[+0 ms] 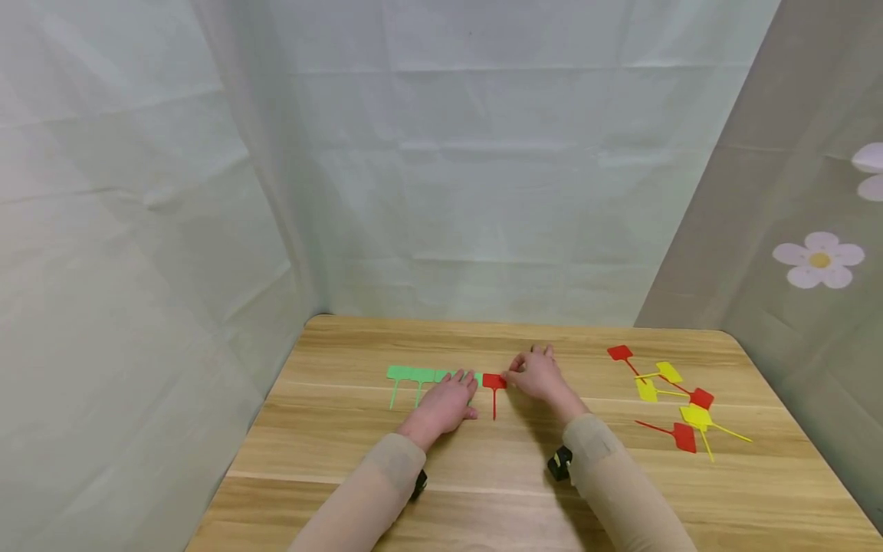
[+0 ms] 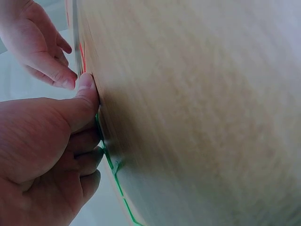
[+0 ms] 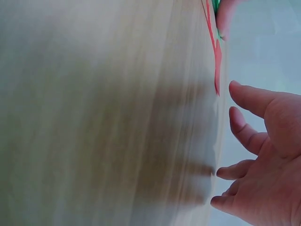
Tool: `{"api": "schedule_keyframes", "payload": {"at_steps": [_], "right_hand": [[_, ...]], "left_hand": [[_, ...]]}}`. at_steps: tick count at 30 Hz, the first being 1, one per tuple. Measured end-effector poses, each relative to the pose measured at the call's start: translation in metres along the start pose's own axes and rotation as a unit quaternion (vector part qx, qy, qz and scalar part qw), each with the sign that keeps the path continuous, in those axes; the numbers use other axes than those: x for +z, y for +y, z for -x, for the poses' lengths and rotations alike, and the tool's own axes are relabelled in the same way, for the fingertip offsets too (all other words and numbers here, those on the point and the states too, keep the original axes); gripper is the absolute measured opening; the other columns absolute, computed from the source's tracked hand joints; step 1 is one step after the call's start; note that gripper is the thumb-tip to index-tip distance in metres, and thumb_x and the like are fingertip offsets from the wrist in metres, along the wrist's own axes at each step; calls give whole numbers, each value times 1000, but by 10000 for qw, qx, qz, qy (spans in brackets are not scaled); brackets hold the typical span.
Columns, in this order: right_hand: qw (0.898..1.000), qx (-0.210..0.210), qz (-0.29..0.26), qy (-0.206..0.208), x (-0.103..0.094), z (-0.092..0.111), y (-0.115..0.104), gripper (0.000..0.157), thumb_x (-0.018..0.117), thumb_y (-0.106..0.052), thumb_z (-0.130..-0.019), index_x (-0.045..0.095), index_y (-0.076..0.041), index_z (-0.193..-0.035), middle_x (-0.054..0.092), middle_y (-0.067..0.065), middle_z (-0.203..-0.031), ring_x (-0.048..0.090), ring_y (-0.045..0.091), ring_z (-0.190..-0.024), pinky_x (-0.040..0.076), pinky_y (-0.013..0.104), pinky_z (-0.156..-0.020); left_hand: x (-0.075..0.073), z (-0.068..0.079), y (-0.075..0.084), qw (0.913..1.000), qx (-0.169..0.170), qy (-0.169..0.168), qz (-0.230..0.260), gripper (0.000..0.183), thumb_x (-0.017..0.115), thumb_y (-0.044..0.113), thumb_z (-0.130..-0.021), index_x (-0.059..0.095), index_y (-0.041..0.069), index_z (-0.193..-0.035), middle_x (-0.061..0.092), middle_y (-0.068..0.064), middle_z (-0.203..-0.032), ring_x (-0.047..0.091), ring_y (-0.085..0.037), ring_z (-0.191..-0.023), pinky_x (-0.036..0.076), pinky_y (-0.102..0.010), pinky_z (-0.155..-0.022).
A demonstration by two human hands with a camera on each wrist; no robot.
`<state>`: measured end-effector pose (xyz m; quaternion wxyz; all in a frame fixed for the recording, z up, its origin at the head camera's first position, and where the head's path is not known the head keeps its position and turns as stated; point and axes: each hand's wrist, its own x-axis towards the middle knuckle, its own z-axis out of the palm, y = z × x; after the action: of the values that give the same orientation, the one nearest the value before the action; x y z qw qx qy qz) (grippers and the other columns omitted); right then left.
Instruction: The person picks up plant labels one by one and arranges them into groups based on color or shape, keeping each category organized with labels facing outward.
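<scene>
Green flat tags (image 1: pixel 398 372) with thin stems lie side by side in a row on the wooden table (image 1: pixel 331 445). My left hand (image 1: pixel 447 402) rests over the right part of this row with its fingers extended, hiding some of the tags. A red tag (image 1: pixel 494 381) continues the row at its right end, stem toward me. My right hand (image 1: pixel 540 374) is beside the red tag's right edge. In the right wrist view, its thumb (image 3: pixel 251 99) and index finger are apart, close to the red tag (image 3: pixel 217 66), with nothing between them.
Several loose tags, among them a red tag (image 1: pixel 684 438) and a yellow tag (image 1: pixel 695 415), lie scattered and partly overlapping on the right side of the table. A pale curtain (image 1: pixel 469 192) hangs behind the table's far edge, with more fabric at both sides.
</scene>
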<state>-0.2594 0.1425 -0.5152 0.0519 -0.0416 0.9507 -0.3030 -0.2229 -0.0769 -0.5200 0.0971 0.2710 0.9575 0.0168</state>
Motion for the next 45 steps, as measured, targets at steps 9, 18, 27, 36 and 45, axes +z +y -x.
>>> {"api": "schedule_keyframes", "payload": {"at_steps": [9,18,27,36,45], "right_hand": [[9992,-20,-394,47,-7,8,15,20,76,-28,-101,70,-9,-103,27,45,-161,-1,64,-155,19,75,-122],[9981,-145,-596,107,-30,38,44,40,70,-28,-105,66,1,-132,29,42,-163,-2,66,-154,17,80,-119],[9992,-152,-254,257,-75,92,88,46,69,-30,-106,65,2,-138,31,46,-159,10,73,-148,20,85,-114],[9957,-30,587,716,-114,146,157,34,75,-11,-99,70,7,-127,46,50,-143,26,80,-135,29,87,-106],[9883,269,1353,657,-134,171,209,43,80,-9,-93,68,6,-131,36,56,-142,21,88,-128,26,92,-99]], "left_hand": [[-1,1,1,10000,-9,-26,64,69,69,37,-103,50,2,-159,41,-14,-169,35,-31,-157,29,-43,-129],[-1,2,1,9998,79,7,171,69,69,36,-104,49,0,-159,41,-15,-168,35,-32,-157,28,-44,-129],[0,3,0,9998,88,-17,155,70,68,38,-104,48,1,-160,39,-15,-169,34,-32,-158,27,-44,-129],[5,3,0,9997,144,-14,203,69,68,36,-104,49,0,-159,40,-16,-169,35,-33,-157,28,-45,-129],[-1,1,-4,9992,201,43,338,70,70,35,-103,50,-4,-157,40,-19,-168,35,-35,-157,28,-47,-129]]}}
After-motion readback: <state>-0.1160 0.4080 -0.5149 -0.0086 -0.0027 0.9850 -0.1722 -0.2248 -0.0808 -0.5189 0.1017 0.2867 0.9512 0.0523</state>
